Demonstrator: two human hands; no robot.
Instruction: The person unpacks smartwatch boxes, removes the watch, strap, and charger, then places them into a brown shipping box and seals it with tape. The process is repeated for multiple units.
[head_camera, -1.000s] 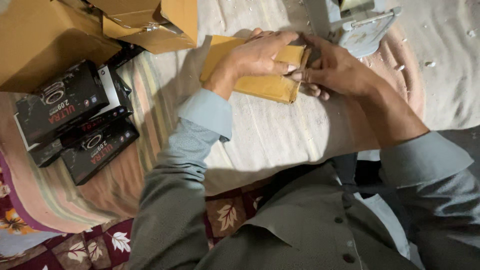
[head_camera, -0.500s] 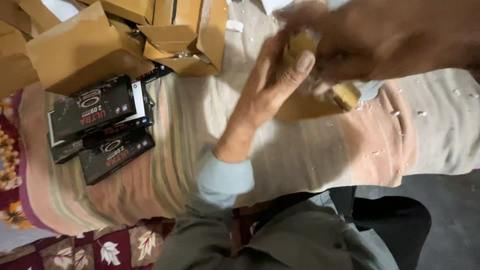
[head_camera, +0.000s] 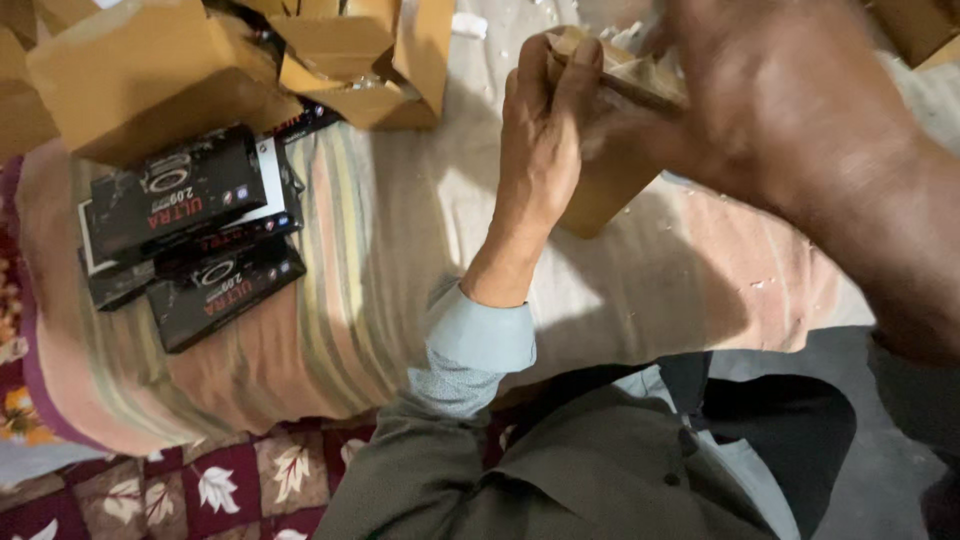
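the broad stretch of striped, faded cloth padding (head_camera: 380, 270) between the stack of flat black printed boxes (head_camera: 190, 235) and the left hand (head_camera: 540, 140) lies open for a reach. open brown cardboard cartons (head_camera: 360, 60) crowd the far edge. both hands, the blurred right hand (head_camera: 780, 100) very near the camera, close round a small tan cardboard box (head_camera: 610, 170), blocking what seems a bare right side.

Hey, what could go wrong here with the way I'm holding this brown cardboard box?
The right hand is blurred and close to the camera, hiding much of the cardboard box, so the grip may be hard to watch. The left hand holds it only by the top edge, so it might slip onto the striped cloth. The stack of black boxes looks uneven and could slide.
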